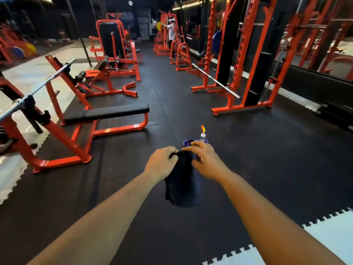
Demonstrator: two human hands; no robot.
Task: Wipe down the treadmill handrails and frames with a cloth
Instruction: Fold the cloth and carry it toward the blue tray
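Note:
A dark cloth (182, 185) hangs down in front of me, held at its top edge by both hands. My left hand (162, 163) pinches the cloth's upper left corner. My right hand (205, 159) grips the upper right part, fingers partly spread over it. Just beyond my right hand, a small purple container (186, 143) stands on the black floor with a clear spray bottle (202, 133), orange nozzle up, in it. No treadmill shows in this view.
A red bench press (107, 119) with a black pad and a chrome barbell (38, 87) stands to the left. Red power racks (248, 64) with a loose bar (215, 80) line the right. A person (171, 31) stands far back. White floor mats (328, 234) lie at the lower right.

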